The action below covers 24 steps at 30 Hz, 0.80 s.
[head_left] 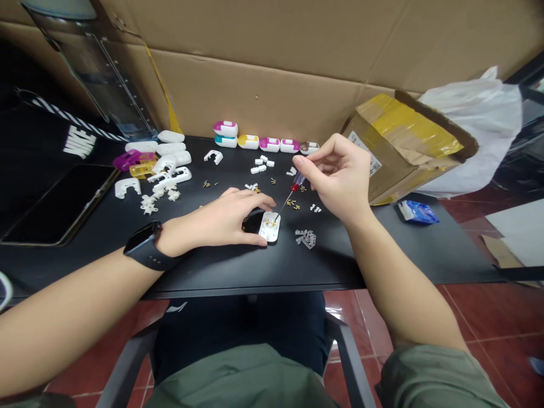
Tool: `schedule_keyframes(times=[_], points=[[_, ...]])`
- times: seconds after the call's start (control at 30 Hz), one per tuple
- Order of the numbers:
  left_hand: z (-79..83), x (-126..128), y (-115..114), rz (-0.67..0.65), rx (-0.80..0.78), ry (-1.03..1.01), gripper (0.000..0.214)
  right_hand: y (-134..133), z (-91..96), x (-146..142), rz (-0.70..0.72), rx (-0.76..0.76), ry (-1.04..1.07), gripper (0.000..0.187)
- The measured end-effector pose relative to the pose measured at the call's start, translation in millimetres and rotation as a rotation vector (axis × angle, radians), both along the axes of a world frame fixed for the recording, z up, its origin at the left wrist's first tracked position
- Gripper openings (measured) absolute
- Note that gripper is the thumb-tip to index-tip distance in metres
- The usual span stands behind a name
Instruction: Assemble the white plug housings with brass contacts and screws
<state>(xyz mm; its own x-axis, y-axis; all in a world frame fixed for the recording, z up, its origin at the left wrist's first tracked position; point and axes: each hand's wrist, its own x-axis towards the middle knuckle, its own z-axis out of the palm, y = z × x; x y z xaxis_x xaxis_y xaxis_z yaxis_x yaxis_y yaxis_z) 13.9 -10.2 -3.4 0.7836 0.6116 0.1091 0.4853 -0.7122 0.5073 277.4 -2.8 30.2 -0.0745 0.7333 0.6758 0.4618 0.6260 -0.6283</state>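
Observation:
My left hand (225, 218) rests on the black table (238, 266) and pinches a small white plug shell (270, 226) between thumb and fingers. A black watch sits on that wrist. My right hand (340, 173) grips a small screwdriver (291, 195) with a red and clear handle. The screwdriver slants down to the left, and its tip touches the open face of the white shell. Small brass screws (292, 204) lie just behind the shell, and clear plastic bits (306, 238) lie to its right.
A row of finished coloured plugs (259, 141) lines the back by the cardboard wall. White, pink and yellow shell parts (157, 167) lie at back left. A taped cardboard box (403, 147) stands at right, a blue packet (416, 211) beside it, a dark tablet (55, 204) at left.

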Motion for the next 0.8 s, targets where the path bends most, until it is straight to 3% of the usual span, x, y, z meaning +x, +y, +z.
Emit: schedule_keyframes(times=[0.57, 0.8], points=[[-0.2, -0.1, -0.5, -0.006, 0.019, -0.001, 0.061, -0.8, -1.8, -0.4, 0.005, 0.011, -0.024, 0.032], [2.2, 0.3, -2.6, -0.004, 0.02, -0.003, 0.06, -15.4, 3.4, -4.1, 0.016, 0.08, -0.108, 0.031]])
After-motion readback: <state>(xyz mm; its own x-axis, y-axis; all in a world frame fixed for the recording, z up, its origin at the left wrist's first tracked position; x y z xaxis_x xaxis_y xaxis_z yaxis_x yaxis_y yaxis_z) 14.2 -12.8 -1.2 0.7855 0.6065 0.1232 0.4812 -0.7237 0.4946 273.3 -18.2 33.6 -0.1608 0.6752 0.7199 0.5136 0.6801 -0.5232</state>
